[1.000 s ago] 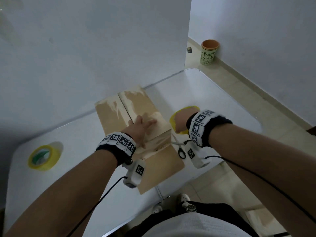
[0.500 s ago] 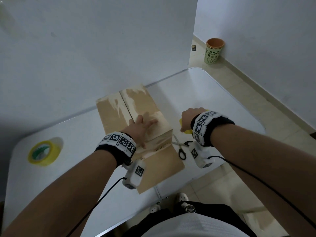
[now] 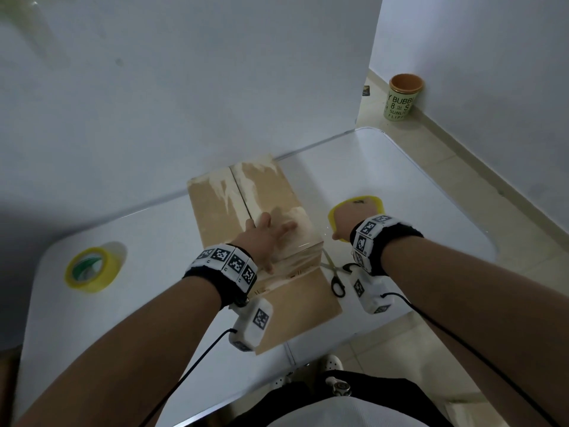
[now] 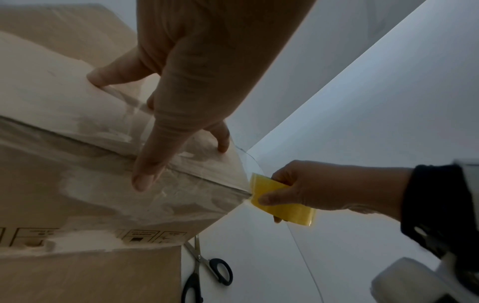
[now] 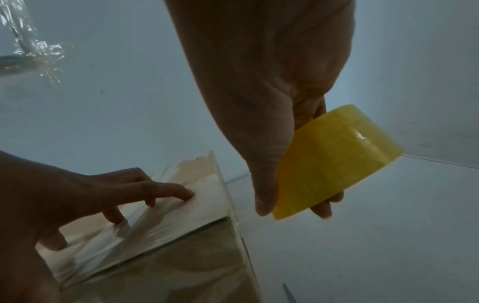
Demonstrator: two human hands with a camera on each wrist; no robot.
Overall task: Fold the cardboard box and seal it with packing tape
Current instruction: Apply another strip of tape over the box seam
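The brown cardboard box [image 3: 246, 195] stands on the white table [image 3: 147, 241] against the wall, its top flaps folded down. My left hand [image 3: 264, 232] lies flat on the top near the front right corner, fingers spread and pressing clear tape [image 4: 197, 192] onto the cardboard. My right hand [image 3: 341, 221] grips a yellow roll of packing tape [image 3: 357, 204] just right of the box, thumb outside and fingers through the core [image 5: 334, 162]. A clear strip runs from the roll to the box's corner [image 4: 245, 164].
Black-handled scissors [image 3: 334, 272] lie on the table at the box's front right corner. A second yellow tape roll [image 3: 90, 269] sits at the far left. A loose cardboard flap [image 3: 295, 312] reaches the front table edge. A green cup [image 3: 401, 97] stands on the floor.
My right hand has swung the tape roll out to the right of the box, so more of the roll shows. The left hand stays pressed on the box top.
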